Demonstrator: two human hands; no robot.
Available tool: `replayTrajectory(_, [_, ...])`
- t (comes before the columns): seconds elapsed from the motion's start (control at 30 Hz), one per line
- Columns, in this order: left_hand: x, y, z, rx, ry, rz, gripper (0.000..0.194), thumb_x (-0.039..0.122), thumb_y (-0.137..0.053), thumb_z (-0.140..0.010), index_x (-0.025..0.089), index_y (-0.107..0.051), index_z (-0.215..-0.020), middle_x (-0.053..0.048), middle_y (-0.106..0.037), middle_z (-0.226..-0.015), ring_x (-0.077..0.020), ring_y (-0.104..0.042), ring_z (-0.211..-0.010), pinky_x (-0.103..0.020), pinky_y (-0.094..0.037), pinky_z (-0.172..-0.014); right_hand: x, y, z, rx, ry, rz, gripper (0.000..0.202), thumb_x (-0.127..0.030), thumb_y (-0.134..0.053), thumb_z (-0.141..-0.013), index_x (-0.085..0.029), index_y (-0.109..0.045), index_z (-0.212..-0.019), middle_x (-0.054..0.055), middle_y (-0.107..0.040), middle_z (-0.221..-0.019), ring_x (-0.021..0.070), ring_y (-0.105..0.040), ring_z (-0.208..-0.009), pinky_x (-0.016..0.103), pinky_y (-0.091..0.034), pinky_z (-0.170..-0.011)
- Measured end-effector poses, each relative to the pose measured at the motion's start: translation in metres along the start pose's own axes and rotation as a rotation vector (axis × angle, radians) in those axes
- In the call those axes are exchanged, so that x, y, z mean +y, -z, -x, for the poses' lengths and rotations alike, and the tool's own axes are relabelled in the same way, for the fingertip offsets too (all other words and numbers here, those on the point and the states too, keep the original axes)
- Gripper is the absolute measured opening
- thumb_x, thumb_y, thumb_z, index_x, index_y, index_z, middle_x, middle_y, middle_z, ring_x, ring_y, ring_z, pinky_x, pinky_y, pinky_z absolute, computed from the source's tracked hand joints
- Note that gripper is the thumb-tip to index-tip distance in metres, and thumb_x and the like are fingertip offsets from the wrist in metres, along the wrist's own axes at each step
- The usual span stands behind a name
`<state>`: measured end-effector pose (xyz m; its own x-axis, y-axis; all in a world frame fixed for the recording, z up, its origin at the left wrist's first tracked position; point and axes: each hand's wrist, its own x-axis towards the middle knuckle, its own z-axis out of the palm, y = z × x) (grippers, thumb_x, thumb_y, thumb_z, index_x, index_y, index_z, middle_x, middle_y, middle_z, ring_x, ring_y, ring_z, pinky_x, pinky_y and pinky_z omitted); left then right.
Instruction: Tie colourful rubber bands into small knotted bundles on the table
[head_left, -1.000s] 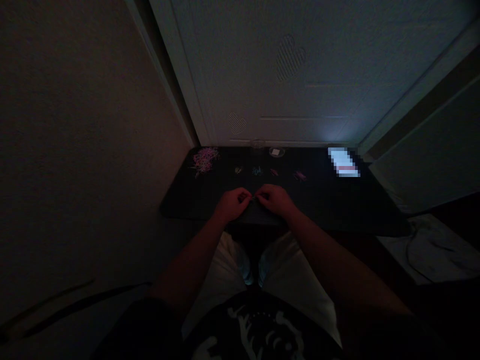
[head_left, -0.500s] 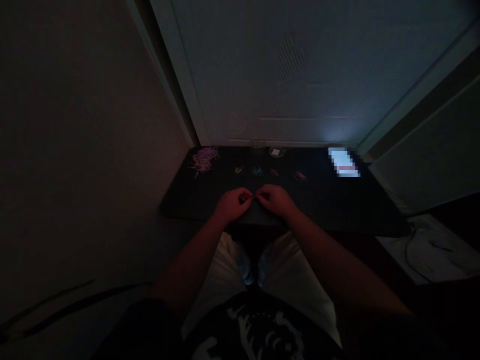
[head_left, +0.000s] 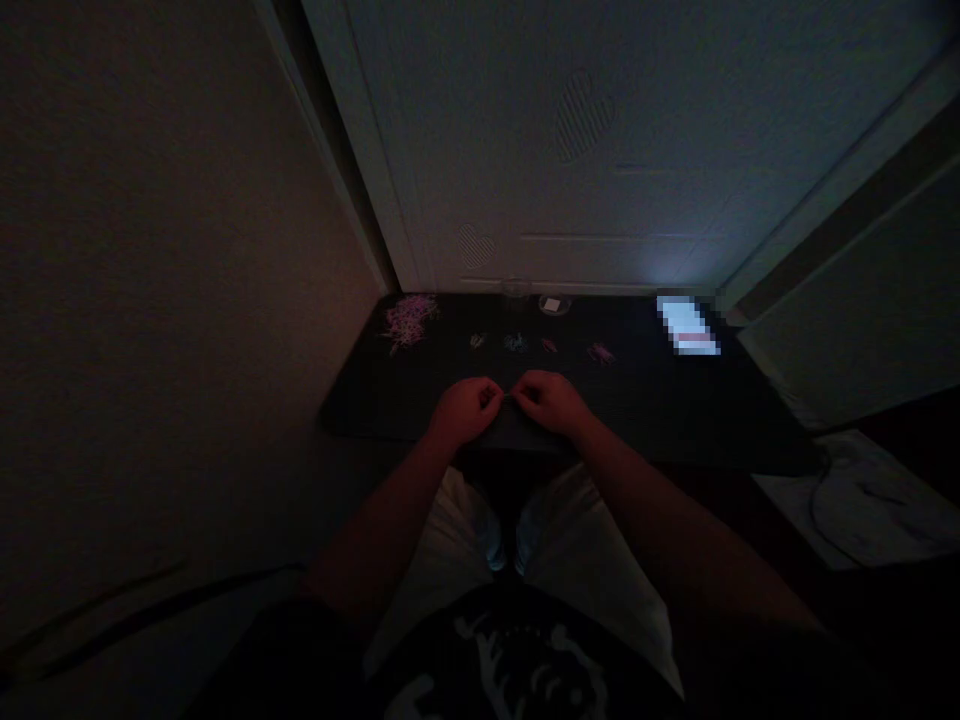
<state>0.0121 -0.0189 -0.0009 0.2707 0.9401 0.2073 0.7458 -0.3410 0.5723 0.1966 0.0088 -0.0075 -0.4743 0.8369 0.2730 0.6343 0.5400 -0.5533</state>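
Gloom all round, and the action sits near the front edge of a dark table (head_left: 675, 410): left hand (head_left: 466, 408) and right hand (head_left: 551, 402) face each other, fingertips nearly meeting, thumbs and fingers pinched together. And there it is, right in the small gap between them: a thin strand (head_left: 507, 395), pale and tiny, gripped at its ends by both hands, too small and dim for its exact shape or colour to be called. Just beyond the knuckles runs a row of little clusters: yellowish pieces (head_left: 478, 341) on the left, then blue pieces (head_left: 515, 343), then a small reddish bunch (head_left: 549, 345), and a pink bunch (head_left: 601, 352) further to the right. Over at the far left corner, well apart from the hands, sprawls the big one, a tangled heap (head_left: 409, 320) of pink and purple with paler bits mixed in. Along the back edge, a clear container (head_left: 515, 290) stands beside a round clear dish (head_left: 553, 304) showing a white square. Far right, a glowing rectangle (head_left: 686, 325), blurred into blocks, throws bluish light onto the white panel (head_left: 480, 150) behind, with its striped hearts (head_left: 583, 115).
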Motion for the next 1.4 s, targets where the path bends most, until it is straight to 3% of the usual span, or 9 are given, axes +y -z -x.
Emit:
replayTrajectory(0.4, [-0.0003, 0.0004, 0.0008, 0.013, -0.017, -0.068, 0.018, 0.029, -0.046, -0.084, 0.018, -0.061, -0.082, -0.004, -0.065, -0.082, -0.0156, -0.058, -0.075, -0.027, -0.044, -0.067, -0.0002, 0.0006, -0.0003, 0.031, -0.033, -0.049, 0.008, -0.019, -0.054, -0.074, -0.017, -0.061, -0.072, 0.001, -0.059, -0.068, 0.0114, -0.050, -0.061, 0.023, -0.034, -0.058])
replayTrajectory(0.6, [0.0024, 0.0010, 0.0033, 0.014, -0.019, 0.025, 0.023, 0.033, -0.056, -0.078, 0.019, -0.060, -0.096, -0.002, -0.065, -0.089, -0.0142, -0.058, -0.077, -0.026, -0.044, -0.070, 0.0022, -0.0012, -0.0003, 0.014, 0.000, -0.048, 0.009, -0.019, -0.055, -0.074, -0.018, -0.064, -0.075, 0.001, -0.061, -0.070, 0.0118, -0.052, -0.064, 0.023, -0.035, -0.059])
replayTrajectory(0.77, [0.0015, 0.0014, 0.0019, -0.007, -0.048, 0.002, 0.018, 0.030, -0.048, -0.083, 0.019, -0.063, -0.084, -0.002, -0.065, -0.085, -0.0148, -0.058, -0.078, -0.027, -0.044, -0.070, 0.0031, -0.0017, -0.0006, 0.001, 0.027, -0.043, 0.011, -0.020, -0.055, -0.077, -0.019, -0.066, -0.078, 0.003, -0.064, -0.077, 0.0133, -0.055, -0.070, 0.024, -0.038, -0.064])
replayTrajectory(1.0, [-0.0001, 0.0012, 0.0018, -0.008, -0.021, 0.012, 0.020, 0.032, -0.047, -0.084, 0.019, -0.063, -0.084, -0.003, -0.066, -0.083, -0.0149, -0.058, -0.075, -0.027, -0.043, -0.067, 0.0047, -0.0023, -0.0008, 0.043, -0.053, -0.087, 0.011, -0.020, -0.053, -0.076, -0.018, -0.064, -0.078, 0.001, -0.063, -0.073, 0.0126, -0.054, -0.064, 0.024, -0.038, -0.060])
replayTrajectory(1.4, [0.0008, 0.0011, 0.0015, 0.006, -0.015, -0.010, 0.020, 0.032, -0.048, -0.083, 0.019, -0.063, -0.083, -0.003, -0.066, -0.083, -0.0150, -0.058, -0.076, -0.027, -0.044, -0.070, 0.0012, -0.0012, 0.0004, -0.005, -0.029, -0.098, 0.011, -0.024, -0.059, -0.073, -0.018, -0.064, -0.081, -0.001, -0.058, -0.067, 0.0108, -0.050, -0.060, 0.023, -0.034, -0.056])
